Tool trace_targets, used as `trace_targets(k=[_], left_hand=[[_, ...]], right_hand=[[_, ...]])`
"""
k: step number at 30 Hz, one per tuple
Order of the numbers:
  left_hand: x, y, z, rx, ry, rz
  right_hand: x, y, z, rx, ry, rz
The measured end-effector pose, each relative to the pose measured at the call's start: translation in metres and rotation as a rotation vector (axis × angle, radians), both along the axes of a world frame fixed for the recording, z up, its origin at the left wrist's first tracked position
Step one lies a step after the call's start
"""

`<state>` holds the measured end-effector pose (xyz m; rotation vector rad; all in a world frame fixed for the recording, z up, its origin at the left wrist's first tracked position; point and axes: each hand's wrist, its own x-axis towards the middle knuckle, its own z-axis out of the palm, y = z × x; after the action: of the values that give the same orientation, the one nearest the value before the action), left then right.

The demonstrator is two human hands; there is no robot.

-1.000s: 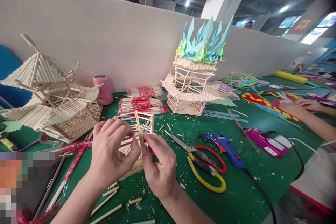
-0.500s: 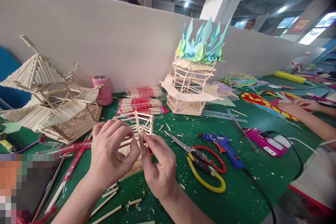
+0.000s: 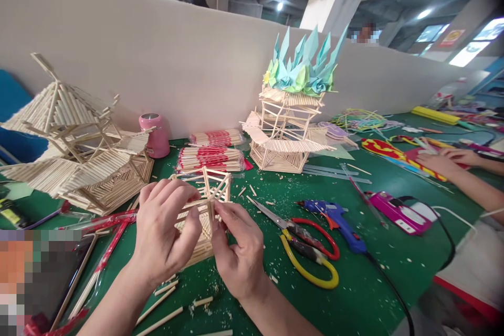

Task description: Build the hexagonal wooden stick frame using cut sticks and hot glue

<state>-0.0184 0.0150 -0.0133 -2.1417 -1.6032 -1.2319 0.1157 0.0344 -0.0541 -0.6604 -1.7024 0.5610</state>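
Note:
A small frame of thin wooden sticks (image 3: 218, 185) rests on the green table in front of me. My left hand (image 3: 167, 223) curls its fingers over the frame's left side, the thumb a little apart from them with sticks showing in the gap. The fingertips' exact contact is partly hidden. With thumb and fingers closed, my right hand (image 3: 238, 247) pinches an upright stick at the frame's near corner. Loose cut sticks (image 3: 161, 320) lie below my hands. Right of my right hand are scissors (image 3: 303, 244) with red and yellow handles and a blue glue gun (image 3: 334, 218).
A roofed stick pavilion (image 3: 98, 168) stands left, beside a pink container (image 3: 156, 136). Stick bundles (image 3: 210, 159) lie behind the frame. A stick tower (image 3: 281, 144) bears folded paper. A pink power strip (image 3: 399, 212), cords and another person's hands (image 3: 444, 160) are at right.
My left thumb has moved down and away from its fingertips, widening the gap beside the frame. My right hand keeps its pinch, almost still.

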Motion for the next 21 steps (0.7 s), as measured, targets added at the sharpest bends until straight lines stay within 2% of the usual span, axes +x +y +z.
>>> trace_targets(k=[8,21], left_hand=[[-0.0021,0.0,-0.0024,0.001,-0.094,-0.047],[0.0031,-0.0015,-0.0041,0.007,-0.105,-0.009]], right_hand=[[-0.0007,0.0001,0.0009,0.008,-0.001,-0.014],[0.0006,0.003,-0.0006,0.023,0.014,-0.027]])
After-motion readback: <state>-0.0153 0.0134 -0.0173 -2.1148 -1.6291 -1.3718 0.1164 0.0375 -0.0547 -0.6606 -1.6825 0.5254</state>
